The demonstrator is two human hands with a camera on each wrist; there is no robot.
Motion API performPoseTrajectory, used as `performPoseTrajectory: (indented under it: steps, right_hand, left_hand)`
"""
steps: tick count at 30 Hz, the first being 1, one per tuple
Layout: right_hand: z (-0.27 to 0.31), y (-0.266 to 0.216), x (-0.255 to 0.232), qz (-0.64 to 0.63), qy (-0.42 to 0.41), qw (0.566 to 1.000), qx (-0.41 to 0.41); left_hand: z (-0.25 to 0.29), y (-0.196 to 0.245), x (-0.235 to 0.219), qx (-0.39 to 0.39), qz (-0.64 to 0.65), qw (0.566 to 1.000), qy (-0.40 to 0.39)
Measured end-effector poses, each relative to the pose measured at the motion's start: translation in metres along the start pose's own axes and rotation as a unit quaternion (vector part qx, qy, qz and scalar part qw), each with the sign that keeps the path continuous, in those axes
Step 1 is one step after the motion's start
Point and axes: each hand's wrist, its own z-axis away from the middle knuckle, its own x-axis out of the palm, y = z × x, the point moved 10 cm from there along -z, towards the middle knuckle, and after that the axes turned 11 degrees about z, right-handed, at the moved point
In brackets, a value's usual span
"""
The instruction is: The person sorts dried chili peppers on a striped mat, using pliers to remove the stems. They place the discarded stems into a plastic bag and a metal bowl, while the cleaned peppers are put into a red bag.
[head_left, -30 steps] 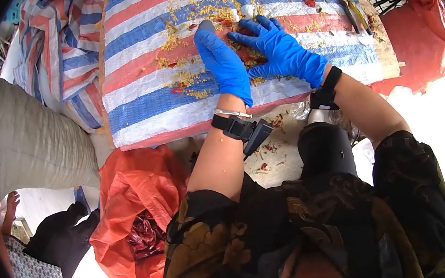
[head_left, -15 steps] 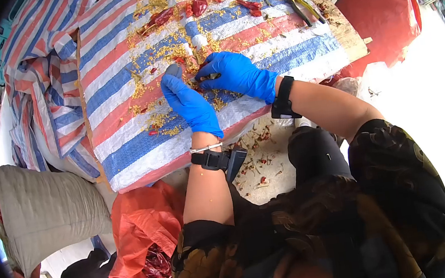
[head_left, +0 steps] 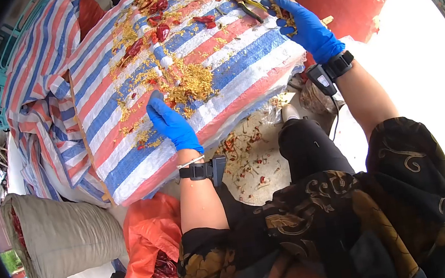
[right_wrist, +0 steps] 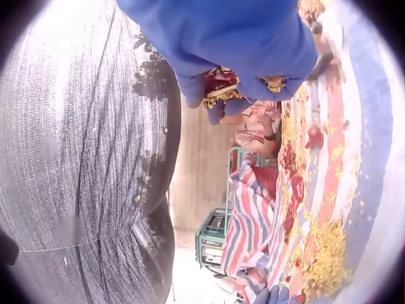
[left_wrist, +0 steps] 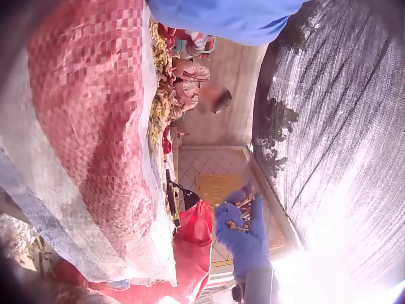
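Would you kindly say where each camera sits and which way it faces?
Head: worn on the head, looking forward and down at the striped sheet; left hand, right hand and forearms show.
Left wrist: on that wrist, looking along the sheet toward the right hand; left hand, cropped, at top.
Right wrist: on that wrist, looking past the right hand across the sheet; left hand, cropped, at bottom.
Both wrist views show the right hand holding chilli scraps.

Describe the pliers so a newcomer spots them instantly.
In the head view, find the big blue, red and white striped sheet. Go to its far right part, where the pliers show just left of the gloved right hand. Among the red chili pieces and yellow bits, they're the only two-handled tool, one handle dark, the other yellow.
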Motion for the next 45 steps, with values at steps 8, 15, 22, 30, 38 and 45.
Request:
performPoseTrajectory:
  steps: [8,15,22,30,38,45]
  right_hand:
    - [0.090,0.040,-0.243,0.404,0.178,0.897,0.033]
    - [0.076,0.037,-0.221,0.679,0.108,0.720,0.087]
    - [-0.054,0.011,-0.117,0.772,0.078,0.624,-0.096]
    - [-0.173,0.038,-0.096,0.765,-0.021,0.639,-0.079]
    - [-0.147,0.032,-0.101,0.732,0.046,0.657,-0.178]
    - [-0.053,-0.016,-0.132,0.463,0.062,0.868,-0.171]
  left_hand:
    - [0.008,0.001,0.018,0.029,-0.014,0.999,-0.007]
    - [0.009,0.001,0.023,0.038,-0.063,0.997,-0.019]
    - [0.008,0.001,0.025,0.033,-0.077,0.996,-0.026]
    - [0.008,0.000,0.022,0.015,-0.086,0.996,-0.028]
    - [0.009,-0.002,0.018,0.019,-0.067,0.997,-0.043]
    - [0.017,0.005,0.017,0.023,-0.059,0.998,-0.027]
